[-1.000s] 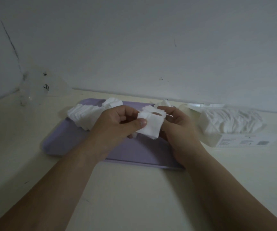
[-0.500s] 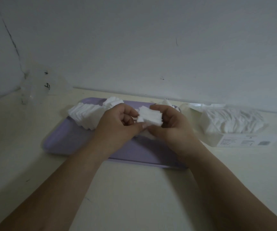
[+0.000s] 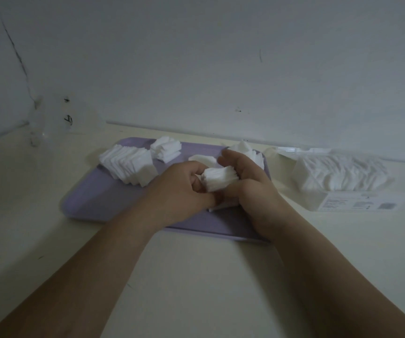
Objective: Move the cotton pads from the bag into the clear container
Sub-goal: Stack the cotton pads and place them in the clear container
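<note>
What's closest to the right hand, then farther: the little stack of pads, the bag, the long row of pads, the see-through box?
1. Little stack of pads, held in the right hand.
2. Bag, to its right, off the tray.
3. Long row of pads, on the tray's left end.
4. Clear container, far left corner.

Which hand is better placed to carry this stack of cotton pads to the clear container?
Left, probably. The clear container stands far left by the wall, on the side of the left hand; the right hand would have to reach across the purple tray. Both hands hold the stack of cotton pads.
</note>
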Demonstrator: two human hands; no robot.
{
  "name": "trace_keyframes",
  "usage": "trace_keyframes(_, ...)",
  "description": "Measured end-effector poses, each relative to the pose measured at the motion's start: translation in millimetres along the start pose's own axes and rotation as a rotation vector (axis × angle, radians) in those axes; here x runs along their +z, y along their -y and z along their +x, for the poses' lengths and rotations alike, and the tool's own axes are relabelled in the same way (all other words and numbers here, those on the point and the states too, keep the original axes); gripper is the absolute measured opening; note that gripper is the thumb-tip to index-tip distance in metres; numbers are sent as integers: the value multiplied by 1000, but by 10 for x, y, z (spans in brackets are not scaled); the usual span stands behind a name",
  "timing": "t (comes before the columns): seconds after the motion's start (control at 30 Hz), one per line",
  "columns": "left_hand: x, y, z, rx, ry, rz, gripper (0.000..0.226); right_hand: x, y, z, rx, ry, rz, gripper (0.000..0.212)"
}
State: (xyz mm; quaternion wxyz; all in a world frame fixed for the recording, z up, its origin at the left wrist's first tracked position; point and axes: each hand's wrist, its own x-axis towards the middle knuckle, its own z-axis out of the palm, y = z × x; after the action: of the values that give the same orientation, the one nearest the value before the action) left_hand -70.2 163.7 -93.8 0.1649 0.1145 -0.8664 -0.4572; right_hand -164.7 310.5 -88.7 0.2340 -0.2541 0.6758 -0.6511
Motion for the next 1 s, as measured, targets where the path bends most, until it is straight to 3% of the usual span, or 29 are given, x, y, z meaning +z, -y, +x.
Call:
trace_keyframes(0.13, 47, -13, 5, 24, 30, -6, 31, 43, -44, -20, -47, 17, -89, 96)
trace_keyframes(0.2, 45, -31, -2, 48, 23, 27, 24, 27, -53, -40, -75, 48, -100, 98)
trace_keyframes(0.3, -15, -49, -16, 80, 6, 35, 17, 4, -54, -46, -140, 14, -251, 89)
trace_keyframes(0.37, -87, -26, -10, 73, -4, -24, 28, -15, -71, -18, -170, -49, -354, 74)
trace_keyframes(0.43, -181, 47, 50, 6, -124, -80, 37, -48, -64, -1, -158, -149, -349, 62)
trace_keyframes(0.53, -316, 167, 98, -131, -364, 167, 24, -92, -16, -10, -154, -319, -335, 53)
trace_keyframes(0.57, -333, 201, 101, -146, -376, 278, 17, -96, -4, -16, -159, -350, -335, 52)
trace_keyframes(0.67, -270, 249, 95, -133, -283, 475, 45, -72, 1, -17, -160, -381, -326, 50)
trace_keyframes(0.73, -225, 222, 113, -148, -248, 528, 45, -57, -1, -13, -144, -378, -331, 49)
trace_keyframes(0.9, -269, 132, 85, -226, -137, 248, 25, -73, -25, 8, -109, -389, -292, 48)
trace_keyframes(1.0, -288, 23, 39, -225, -207, -125, 18, -78, -57, 45, -100, -397, -256, 48)
